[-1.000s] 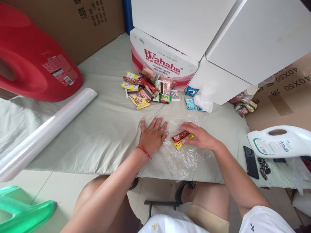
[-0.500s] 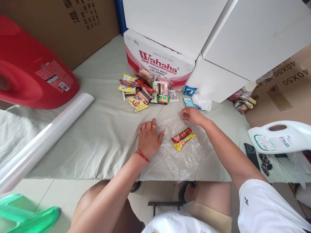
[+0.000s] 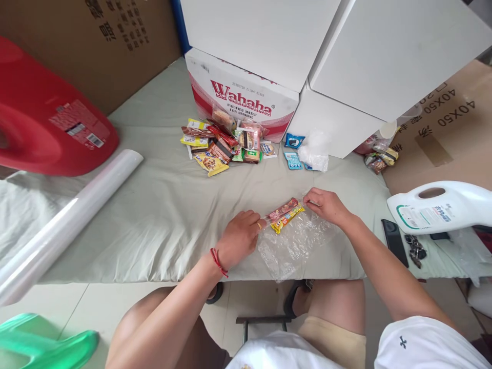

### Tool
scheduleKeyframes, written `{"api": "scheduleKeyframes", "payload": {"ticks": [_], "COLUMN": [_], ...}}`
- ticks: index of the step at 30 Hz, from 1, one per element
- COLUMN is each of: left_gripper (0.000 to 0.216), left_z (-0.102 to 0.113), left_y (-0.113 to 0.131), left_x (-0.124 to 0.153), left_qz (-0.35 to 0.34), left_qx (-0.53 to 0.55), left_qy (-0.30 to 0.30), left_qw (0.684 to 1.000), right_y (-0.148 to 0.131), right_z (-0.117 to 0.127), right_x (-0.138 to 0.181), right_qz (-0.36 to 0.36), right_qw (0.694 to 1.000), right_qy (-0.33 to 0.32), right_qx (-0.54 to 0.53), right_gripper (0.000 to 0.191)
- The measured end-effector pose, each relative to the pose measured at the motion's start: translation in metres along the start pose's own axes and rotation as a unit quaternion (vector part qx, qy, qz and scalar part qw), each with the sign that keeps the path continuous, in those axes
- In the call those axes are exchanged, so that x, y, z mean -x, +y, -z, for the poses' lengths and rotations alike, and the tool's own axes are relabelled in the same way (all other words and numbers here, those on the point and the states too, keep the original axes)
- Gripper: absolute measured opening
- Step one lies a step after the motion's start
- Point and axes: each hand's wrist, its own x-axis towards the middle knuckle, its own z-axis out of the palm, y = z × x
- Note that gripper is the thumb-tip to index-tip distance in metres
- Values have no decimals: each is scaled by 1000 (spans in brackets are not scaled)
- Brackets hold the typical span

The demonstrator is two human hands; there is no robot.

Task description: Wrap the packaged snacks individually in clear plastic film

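Note:
Two snack bars, one red (image 3: 283, 208) and one yellow (image 3: 287, 219), lie side by side on a crumpled sheet of clear plastic film (image 3: 295, 246) near the front edge of the cloth-covered table (image 3: 161, 215). My left hand (image 3: 240, 237) is closed in a pinch on the film's left edge, just beside the bars. My right hand (image 3: 326, 204) pinches the far right edge of the film and folds it over toward the bars.
A pile of assorted snack packets (image 3: 223, 143) lies in front of a Wahaha carton (image 3: 242, 100). A roll of clear film (image 3: 65, 225) lies at left beside a red jug (image 3: 46, 123). A white jug (image 3: 438, 205), phone (image 3: 394, 242) and keys (image 3: 415, 251) sit at right.
My left hand went from flat on the cloth to a pinch on the film. My right hand left the bars, took the film's far edge and drew it back over them.

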Motion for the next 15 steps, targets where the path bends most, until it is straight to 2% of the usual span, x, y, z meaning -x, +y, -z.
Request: {"api": "scheduleKeyframes", "payload": {"ticks": [5, 7, 10, 12, 15], "left_gripper": [32, 32, 29, 40, 48], "left_z": [-2, -1, -1, -1, 3], "left_y": [15, 21, 30, 34, 38], "left_x": [9, 11, 13, 13, 10], "left_qz": [-30, -29, -14, 6, 32], "left_qx": [14, 20, 38, 72, 151], "left_qy": [-43, -80, -162, -206, -235], "left_qw": [999, 996, 986, 976, 960], "right_y": [-5, -3, 3, 8, 14], "right_z": [-4, -6, -14, -21, -29], "right_x": [17, 21, 26, 29, 35], "right_qz": [17, 23, 21, 19, 10], "right_qw": [999, 999, 999, 999, 1000], "right_qy": [34, 42, 21, -10, -17], "right_qx": [23, 22, 27, 31, 18], "right_gripper": [25, 28, 28, 29, 38]}}
